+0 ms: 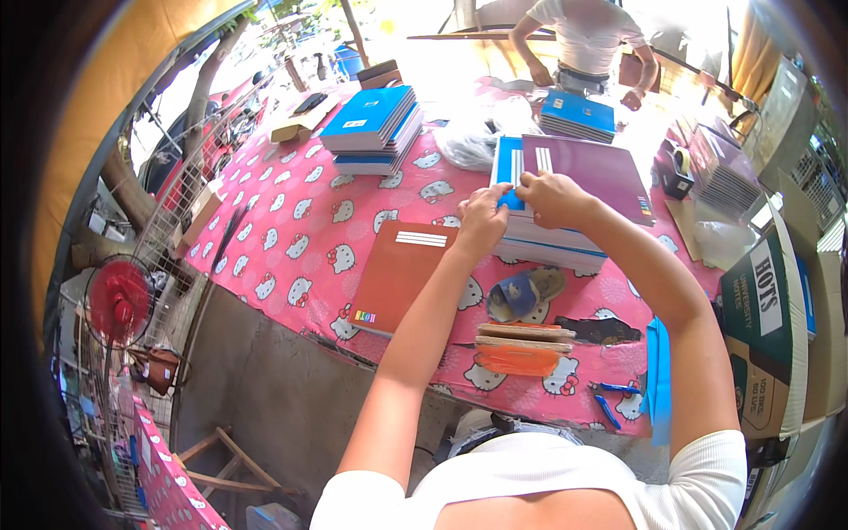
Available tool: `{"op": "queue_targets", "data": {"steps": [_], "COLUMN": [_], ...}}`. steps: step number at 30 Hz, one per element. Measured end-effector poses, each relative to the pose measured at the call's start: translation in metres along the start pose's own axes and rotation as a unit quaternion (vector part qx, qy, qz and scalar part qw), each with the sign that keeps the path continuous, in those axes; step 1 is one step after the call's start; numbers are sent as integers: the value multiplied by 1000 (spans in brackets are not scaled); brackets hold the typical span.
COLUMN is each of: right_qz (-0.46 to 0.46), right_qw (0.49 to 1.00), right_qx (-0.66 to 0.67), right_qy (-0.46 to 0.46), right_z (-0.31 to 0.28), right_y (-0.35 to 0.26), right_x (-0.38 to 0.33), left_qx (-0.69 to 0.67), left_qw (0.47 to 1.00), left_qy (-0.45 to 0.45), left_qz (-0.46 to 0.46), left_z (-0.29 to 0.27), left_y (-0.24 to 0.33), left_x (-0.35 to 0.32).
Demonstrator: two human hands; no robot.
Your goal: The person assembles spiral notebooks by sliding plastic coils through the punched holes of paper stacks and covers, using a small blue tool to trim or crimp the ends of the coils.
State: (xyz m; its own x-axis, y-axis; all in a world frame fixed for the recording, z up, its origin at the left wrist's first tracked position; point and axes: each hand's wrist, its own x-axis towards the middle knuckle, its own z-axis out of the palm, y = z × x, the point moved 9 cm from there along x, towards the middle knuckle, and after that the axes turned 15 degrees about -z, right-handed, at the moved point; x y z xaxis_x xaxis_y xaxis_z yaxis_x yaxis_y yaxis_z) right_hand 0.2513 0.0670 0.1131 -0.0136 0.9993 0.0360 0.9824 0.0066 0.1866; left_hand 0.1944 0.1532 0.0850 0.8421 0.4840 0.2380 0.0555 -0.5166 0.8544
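Both my hands work at the near left corner of a tall notebook stack [565, 252]. On top lie a blue notebook [507, 162] and, overlapping it on the right, a purple notebook [596, 172]. My left hand [484, 218] has its fingers closed at the blue notebook's near corner. Beside it, my right hand [556, 200] is curled over the purple notebook's near left corner, its fingertips toward the blue cover. A reddish-brown notebook [397, 278] lies flat under my left forearm. Just nearer than the stack is a blue-grey slipper [517, 296].
Orange-sided wooden blocks [524, 349], blue-handled nippers [611, 402] and a blue strip [655, 375] lie near the front edge. Farther off stand blue notebook stacks [367, 119] [577, 115], a plastic bag [468, 146] and a tape dispenser [677, 174]. Cartons [764, 353] flank the right. Another person [587, 44] stands opposite.
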Motion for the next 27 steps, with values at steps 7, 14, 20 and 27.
{"op": "queue_targets", "data": {"steps": [7, 14, 20, 27], "right_qz": [-32, 109, 78, 45], "right_qw": [996, 882, 894, 892], "right_qx": [-53, 255, 341, 386], "right_qy": [61, 382, 280, 232], "right_z": [4, -69, -38, -30], "right_y": [-7, 63, 63, 65], "right_x": [-54, -105, -93, -92], "left_qx": [257, -454, -597, -618], "left_qw": [965, 823, 702, 701], "left_qy": [40, -127, -209, -203], "left_qz": [28, -316, -329, -291], "left_z": [26, 72, 118, 125], "left_y": [15, 18, 16, 3], "left_x": [3, 4, 27, 31]}}
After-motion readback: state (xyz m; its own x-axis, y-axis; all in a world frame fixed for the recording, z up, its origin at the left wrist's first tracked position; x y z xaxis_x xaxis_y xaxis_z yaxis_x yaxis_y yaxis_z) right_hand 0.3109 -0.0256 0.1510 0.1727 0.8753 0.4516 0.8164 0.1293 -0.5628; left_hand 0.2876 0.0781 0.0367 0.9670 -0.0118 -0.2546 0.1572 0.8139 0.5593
